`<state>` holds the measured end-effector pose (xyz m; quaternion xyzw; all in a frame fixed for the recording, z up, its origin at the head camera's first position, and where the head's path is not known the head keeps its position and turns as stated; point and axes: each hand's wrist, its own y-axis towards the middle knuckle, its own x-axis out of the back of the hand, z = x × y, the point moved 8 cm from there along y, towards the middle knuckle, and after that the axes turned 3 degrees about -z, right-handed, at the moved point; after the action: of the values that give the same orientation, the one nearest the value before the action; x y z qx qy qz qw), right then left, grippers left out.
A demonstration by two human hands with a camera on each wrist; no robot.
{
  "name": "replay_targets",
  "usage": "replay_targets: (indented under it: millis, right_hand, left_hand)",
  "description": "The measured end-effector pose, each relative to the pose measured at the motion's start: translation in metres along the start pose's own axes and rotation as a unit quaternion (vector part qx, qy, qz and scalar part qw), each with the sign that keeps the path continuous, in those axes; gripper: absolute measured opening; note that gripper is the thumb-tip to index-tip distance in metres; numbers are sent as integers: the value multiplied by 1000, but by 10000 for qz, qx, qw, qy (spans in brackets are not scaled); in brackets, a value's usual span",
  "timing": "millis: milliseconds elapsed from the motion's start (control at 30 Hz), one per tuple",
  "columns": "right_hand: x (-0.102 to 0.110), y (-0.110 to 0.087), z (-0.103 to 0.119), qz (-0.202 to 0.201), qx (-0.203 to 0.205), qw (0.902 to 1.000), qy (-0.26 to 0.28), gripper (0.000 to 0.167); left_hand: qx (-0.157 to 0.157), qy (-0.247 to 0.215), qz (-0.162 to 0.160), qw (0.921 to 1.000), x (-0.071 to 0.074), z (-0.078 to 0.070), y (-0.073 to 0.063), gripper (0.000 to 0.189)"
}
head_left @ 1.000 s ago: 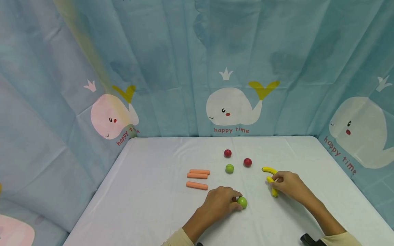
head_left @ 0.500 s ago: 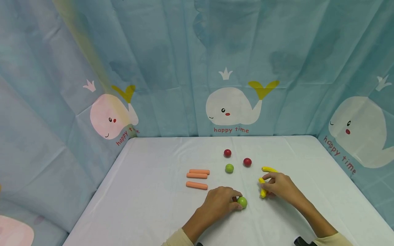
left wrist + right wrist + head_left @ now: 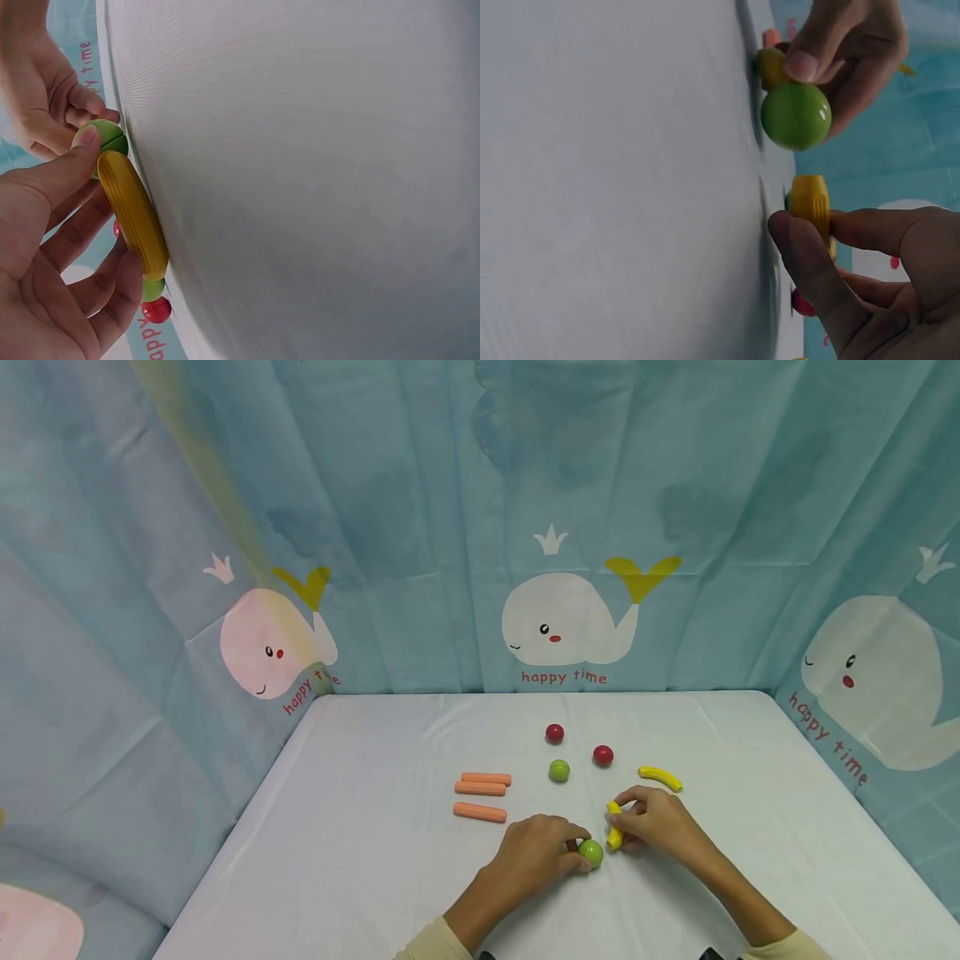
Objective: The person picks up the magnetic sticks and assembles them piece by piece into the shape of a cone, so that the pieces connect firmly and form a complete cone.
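My left hand [image 3: 536, 857] pinches a glossy green ball [image 3: 591, 854] low over the table. Under its palm, hidden in the head view, a yellow toy banana [image 3: 139, 217] lies against the fingers; the right wrist view shows its end behind the ball. My right hand [image 3: 658, 822] pinches a second yellow toy banana [image 3: 810, 202] between thumb and finger, just right of the green ball, with a small gap between them in the right wrist view. A third toy banana [image 3: 661, 778] lies on the cloth beyond my right hand.
Several other toys lie on the white table [image 3: 337, 860]: orange-pink toy sausages [image 3: 480, 812] to the left, another green ball [image 3: 559, 770] in the middle, and two red balls, one far [image 3: 555, 733] and one to its right [image 3: 603, 756]. A blue whale-print curtain [image 3: 427, 568] stands behind.
My right hand has moved left with its toy banana, from beside the third one to close by the green ball. The left hand has stayed in place.
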<state>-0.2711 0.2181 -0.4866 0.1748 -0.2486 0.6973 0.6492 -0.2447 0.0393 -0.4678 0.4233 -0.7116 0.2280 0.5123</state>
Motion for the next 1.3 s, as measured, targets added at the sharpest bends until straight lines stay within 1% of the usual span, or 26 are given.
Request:
replay_targets:
  millis: [300,633,900,1100,1300]
  right_hand:
    - [-9,-4,4,-46,-53,10000,35,34]
    - [-11,-7,5,93,-40,9999,-29,39]
    - [-13,-6,1,176,-51,9998,-37,39]
    - [-15,-5,1,221,61,9996,-187,45]
    - [-15,-6,3,247,141,9988,-401,46]
  left_hand:
    - [19,40,28,10000,0,-1,0,34]
    - [-4,113,51,9999,-1,-2,0,35]
    - [-43,135,32,9999,-3,-1,2,36]
    - [-28,108,38,9999,-3,-2,2,36]
    - [-12,89,47,9999,-2,-2,1,36]
